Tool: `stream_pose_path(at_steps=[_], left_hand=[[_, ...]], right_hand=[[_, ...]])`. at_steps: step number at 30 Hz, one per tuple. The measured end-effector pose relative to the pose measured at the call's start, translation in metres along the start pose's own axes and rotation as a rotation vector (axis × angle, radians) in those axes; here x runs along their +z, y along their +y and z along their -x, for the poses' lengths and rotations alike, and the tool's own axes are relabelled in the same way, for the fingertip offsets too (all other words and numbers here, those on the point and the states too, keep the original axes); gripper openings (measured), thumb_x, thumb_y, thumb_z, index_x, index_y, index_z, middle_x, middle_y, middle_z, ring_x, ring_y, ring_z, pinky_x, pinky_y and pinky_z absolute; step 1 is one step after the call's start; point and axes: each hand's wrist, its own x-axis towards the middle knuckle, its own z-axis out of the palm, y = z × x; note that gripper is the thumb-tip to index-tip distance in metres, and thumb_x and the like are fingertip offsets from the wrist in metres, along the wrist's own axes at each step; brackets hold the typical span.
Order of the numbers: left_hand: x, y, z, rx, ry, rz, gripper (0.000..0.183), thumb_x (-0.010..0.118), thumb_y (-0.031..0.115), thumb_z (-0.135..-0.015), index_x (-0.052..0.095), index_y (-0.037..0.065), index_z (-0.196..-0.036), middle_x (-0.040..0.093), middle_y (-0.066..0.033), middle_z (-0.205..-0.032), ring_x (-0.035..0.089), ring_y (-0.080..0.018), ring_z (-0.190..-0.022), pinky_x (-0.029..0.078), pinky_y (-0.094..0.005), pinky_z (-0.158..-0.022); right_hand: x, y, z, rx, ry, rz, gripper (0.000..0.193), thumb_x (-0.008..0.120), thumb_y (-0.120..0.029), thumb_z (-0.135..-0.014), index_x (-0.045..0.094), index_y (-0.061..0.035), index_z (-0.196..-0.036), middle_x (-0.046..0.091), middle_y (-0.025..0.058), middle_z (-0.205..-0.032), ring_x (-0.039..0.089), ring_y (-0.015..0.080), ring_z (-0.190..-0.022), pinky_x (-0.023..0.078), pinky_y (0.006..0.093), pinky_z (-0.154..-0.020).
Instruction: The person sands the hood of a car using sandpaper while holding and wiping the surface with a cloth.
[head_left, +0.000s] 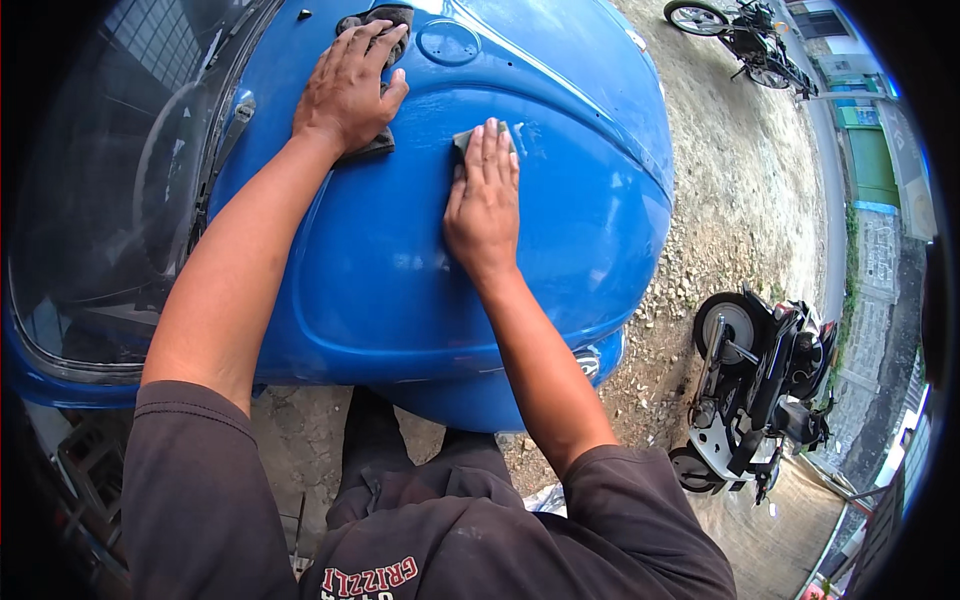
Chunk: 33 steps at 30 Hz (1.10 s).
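A glossy blue car hood (400,290) curves beneath both of my hands. Toward the windshield, my left hand (345,95) presses a crumpled dark grey cloth (372,146) to the paint, its fingers somewhat spread and bent over the fabric. My right hand (484,200) lies farther right, on the middle of the hood, fingers together and stretched forward. It holds a small grey-green flat piece (462,141) against the surface; most of that piece is hidden under the fingers, so its kind cannot be made out. Pale smears show just beside the fingertips.
The car's windshield (100,200) and a wiper (236,122) are on the left. A round blue cap-like disc (448,42) sits on the hood's centre. Two motorcycles, one nearer (765,385) and one farther (745,40), stand on gravel (720,190) at right.
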Motion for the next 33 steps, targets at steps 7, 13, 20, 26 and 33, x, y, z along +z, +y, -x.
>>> stream_pose_path(at_steps=[7, 13, 20, 26, 33], left_hand=[[0.0, -0.022, -0.011, 0.11, -0.073, 0.069, 0.063, 0.062, 0.029, -0.119, 0.053, 0.024, -0.181, 0.055, -0.0085, -0.183, 0.05, -0.0352, -0.171, 0.037, -0.0512, -0.146], [0.005, -0.035, -0.02, 0.215, -0.145, 0.156, 0.062, 0.06, 0.024, -0.12, 0.052, 0.023, -0.182, 0.053, -0.0097, -0.186, 0.048, -0.0338, -0.173, 0.035, -0.0501, -0.147], [0.007, -0.028, -0.023, 0.192, -0.127, 0.185, 0.06, 0.061, 0.027, -0.12, 0.056, 0.026, -0.18, 0.053, -0.0084, -0.186, 0.049, -0.0324, -0.172, 0.035, -0.0496, -0.148], [-0.001, -0.029, -0.019, 0.18, -0.119, 0.214, 0.062, 0.064, 0.024, -0.117, 0.056, 0.024, -0.179, 0.056, -0.0086, -0.183, 0.051, -0.0348, -0.17, 0.038, -0.0507, -0.146], [-0.005, -0.023, -0.016, 0.153, -0.163, 0.212, 0.062, 0.065, 0.024, -0.117, 0.057, 0.024, -0.178, 0.057, -0.0078, -0.182, 0.051, -0.0347, -0.17, 0.038, -0.0503, -0.146]], right_hand=[[-0.015, -0.039, 0.048, -0.214, -0.202, -0.119, 0.074, 0.059, -0.007, -0.11, 0.047, 0.0051, -0.182, 0.04, 0.0264, -0.193, 0.034, 0.0434, -0.182, 0.023, 0.0544, -0.15], [0.001, -0.048, 0.041, -0.076, -0.147, -0.074, 0.078, 0.059, -0.005, -0.108, 0.042, 0.0083, -0.183, 0.035, 0.0303, -0.194, 0.031, 0.0468, -0.182, 0.022, 0.0581, -0.15], [0.005, -0.028, 0.002, -0.115, -0.117, -0.086, 0.075, 0.059, -0.008, -0.111, 0.042, 0.0088, -0.183, 0.037, 0.0298, -0.193, 0.032, 0.0461, -0.182, 0.022, 0.0572, -0.15], [0.005, -0.035, 0.023, -0.156, -0.143, -0.068, 0.075, 0.057, -0.005, -0.11, 0.042, 0.009, -0.182, 0.037, 0.0295, -0.193, 0.031, 0.0462, -0.182, 0.022, 0.0574, -0.15], [0.023, -0.038, -0.015, -0.048, -0.045, -0.077, 0.073, 0.057, -0.007, -0.111, 0.043, 0.0151, -0.179, 0.038, 0.0362, -0.19, 0.031, 0.0502, -0.181, 0.023, 0.059, -0.149]])
